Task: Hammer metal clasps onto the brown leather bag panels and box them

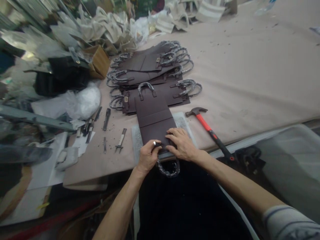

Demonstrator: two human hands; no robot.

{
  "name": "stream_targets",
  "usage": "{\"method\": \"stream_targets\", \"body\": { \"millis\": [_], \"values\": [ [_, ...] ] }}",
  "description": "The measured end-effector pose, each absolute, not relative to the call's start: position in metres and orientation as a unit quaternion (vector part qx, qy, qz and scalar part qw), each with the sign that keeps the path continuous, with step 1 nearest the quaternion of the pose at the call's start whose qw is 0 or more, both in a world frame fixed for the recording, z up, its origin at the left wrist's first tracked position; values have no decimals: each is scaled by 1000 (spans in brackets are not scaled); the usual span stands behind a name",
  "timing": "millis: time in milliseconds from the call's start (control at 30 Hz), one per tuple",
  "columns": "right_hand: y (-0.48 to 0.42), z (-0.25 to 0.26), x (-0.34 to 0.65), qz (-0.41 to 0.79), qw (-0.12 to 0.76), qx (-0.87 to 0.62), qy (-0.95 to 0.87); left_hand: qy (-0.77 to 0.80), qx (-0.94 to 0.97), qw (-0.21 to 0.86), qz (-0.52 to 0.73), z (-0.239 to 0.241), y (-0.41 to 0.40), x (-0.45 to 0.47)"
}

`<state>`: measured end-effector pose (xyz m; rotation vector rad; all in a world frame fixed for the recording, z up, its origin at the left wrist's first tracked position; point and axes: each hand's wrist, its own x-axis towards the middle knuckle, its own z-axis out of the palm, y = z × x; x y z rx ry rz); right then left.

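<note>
At the left of the desk point(240, 76), a cluster of dark tools point(88, 128) lies partly on white paper, probably grouped there to stay within the left hand's reach. Right of it rest a thick dark rod point(106, 119), a thin punch-like rod point(105, 145) and a forked tool point(121, 140), all apart from one another, perhaps so that each can be picked up singly.

The left hand point(148, 155) has a closed grip on a small dark piece with a bright end point(157, 144), thumb and fingers pinched around it close above the near end of a dark brown panel point(155, 111); such a hold seems meant to steady it. The panel lies lengthwise over a pale slab point(137, 141), which likely protects the desk; its far end overlaps the stacked panels point(147, 63), and its near film-wrapped handle point(168, 172) hangs past the desk edge, presumably so the panel can lie flat.

The right hand point(183, 144) is half curled, fingertips on the panel, apparently keeping it still; whether its grip pinches anything I cannot tell.

Farthest right, a claw hammer point(210, 131) rests with its head just beside the slab and its handle end over the desk edge, handy for the right hand.
</note>
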<state>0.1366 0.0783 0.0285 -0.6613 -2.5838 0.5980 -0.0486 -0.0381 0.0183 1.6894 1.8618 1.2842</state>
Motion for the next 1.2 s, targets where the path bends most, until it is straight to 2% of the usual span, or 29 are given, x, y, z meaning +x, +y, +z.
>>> {"method": "stream_targets", "body": {
  "millis": [333, 633, 1200],
  "values": [
    [76, 15, 134, 235, 184, -245, -922, 673, 399, 245, 572, 7, -40, -53],
    [76, 16, 132, 242, 172, -253, -921, 682, 505, 170, 501, 14, -34, -45],
    [75, 14, 132, 243, 176, -258, -918, 676, 568, 125, 453, 13, -30, -41]
  ]
}}
